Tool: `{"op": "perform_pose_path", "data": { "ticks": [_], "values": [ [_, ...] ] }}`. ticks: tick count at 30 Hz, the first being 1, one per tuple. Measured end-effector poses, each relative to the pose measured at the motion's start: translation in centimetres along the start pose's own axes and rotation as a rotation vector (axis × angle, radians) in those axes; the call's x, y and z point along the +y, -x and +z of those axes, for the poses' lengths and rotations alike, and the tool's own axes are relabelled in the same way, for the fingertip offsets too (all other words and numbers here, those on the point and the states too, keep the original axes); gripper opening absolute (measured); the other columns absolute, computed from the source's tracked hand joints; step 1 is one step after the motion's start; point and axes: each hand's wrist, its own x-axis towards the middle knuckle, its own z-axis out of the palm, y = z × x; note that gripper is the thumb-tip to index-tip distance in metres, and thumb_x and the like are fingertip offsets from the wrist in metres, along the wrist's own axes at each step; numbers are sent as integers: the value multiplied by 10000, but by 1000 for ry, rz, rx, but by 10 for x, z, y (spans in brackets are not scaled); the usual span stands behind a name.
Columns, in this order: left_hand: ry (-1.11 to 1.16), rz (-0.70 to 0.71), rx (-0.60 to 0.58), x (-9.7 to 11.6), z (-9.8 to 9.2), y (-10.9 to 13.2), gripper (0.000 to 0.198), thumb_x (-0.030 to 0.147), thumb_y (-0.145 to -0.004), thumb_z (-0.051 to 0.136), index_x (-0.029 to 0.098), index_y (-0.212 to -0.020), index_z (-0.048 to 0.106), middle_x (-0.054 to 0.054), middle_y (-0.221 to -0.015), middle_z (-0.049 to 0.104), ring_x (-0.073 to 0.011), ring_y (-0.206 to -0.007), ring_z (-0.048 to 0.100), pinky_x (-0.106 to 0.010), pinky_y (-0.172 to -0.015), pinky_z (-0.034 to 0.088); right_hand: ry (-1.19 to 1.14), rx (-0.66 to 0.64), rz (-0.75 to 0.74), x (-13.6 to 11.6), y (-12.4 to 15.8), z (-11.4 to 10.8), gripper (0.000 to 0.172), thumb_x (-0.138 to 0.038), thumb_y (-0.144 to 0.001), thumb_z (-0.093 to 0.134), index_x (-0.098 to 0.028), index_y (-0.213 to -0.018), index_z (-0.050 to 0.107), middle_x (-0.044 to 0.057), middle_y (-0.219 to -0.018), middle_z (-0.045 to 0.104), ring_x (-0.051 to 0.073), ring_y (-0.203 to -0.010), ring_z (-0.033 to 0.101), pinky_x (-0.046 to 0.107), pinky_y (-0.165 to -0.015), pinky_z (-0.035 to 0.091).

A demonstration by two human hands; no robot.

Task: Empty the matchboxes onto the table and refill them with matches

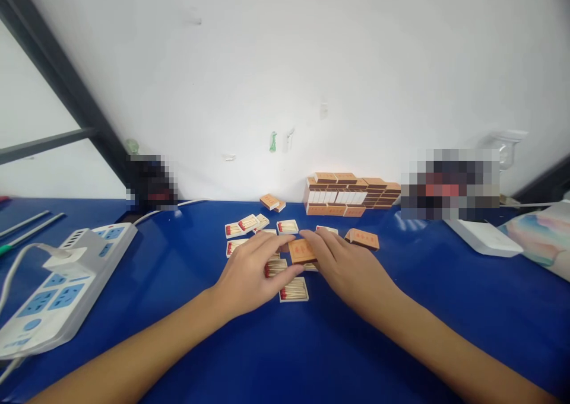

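Observation:
My left hand (pixel 249 273) and my right hand (pixel 345 267) meet over an orange matchbox sleeve (pixel 301 251) on the blue table (pixel 312 344). Fingers of both hands pinch around that sleeve and a tray of matches (pixel 276 267) beside it. Another open tray of red-tipped matches (pixel 294 289) lies just below my left fingers. Several more open trays (pixel 243 226) are spread behind my hands. A closed orange box (pixel 363 238) lies to the right of my right hand.
A stack of closed matchboxes (pixel 350 194) stands against the white wall, with a loose box (pixel 270 202) to its left. A white power strip (pixel 62 285) with a plugged-in cable lies at the left. A white flat device (pixel 483 237) sits at the right.

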Motion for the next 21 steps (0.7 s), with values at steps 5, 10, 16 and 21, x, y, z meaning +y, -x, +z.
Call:
{"op": "perform_pose_path", "data": {
  "ticks": [5, 10, 16, 21],
  "values": [
    [178, -160, -29, 3, -1, -5, 328, 319, -844, 816, 201, -1122, 687, -22, -953, 743, -138, -722, 664, -259, -604, 563, -408, 114, 100, 2, 3, 4, 460, -201, -1031, 475, -196, -1489, 435, 150, -1210, 706, 253, -955, 721, 347, -711, 591],
    [34, -183, 105, -6, -2, -6, 290, 335, -839, 826, 206, -1069, 704, -37, -989, 755, -183, -857, 692, -311, -713, 584, -1180, 379, 647, -6, 0, 3, 286, -352, -1019, 521, -279, -1275, 417, -14, -898, 588, 119, -561, 538, 243, -465, 470],
    [19, -110, 100, -6, 0, -4, 300, 290, -837, 822, 207, -1103, 709, -44, -1015, 789, -219, -921, 736, -382, -824, 610, -1584, -1, 634, -23, -3, -9, 361, -569, -1012, 517, -249, -1171, 565, -65, -672, 495, 112, -466, 485, 226, -372, 365],
    [-19, -65, 66, -6, 2, -1, 347, 386, -854, 842, 203, -1123, 723, -69, -1045, 796, -239, -938, 755, -405, -842, 630, -1624, 12, 735, -19, -3, -1, 407, -636, -957, 596, -235, -1024, 598, -87, -598, 459, 101, -427, 431, 205, -340, 353]
  ]
}}
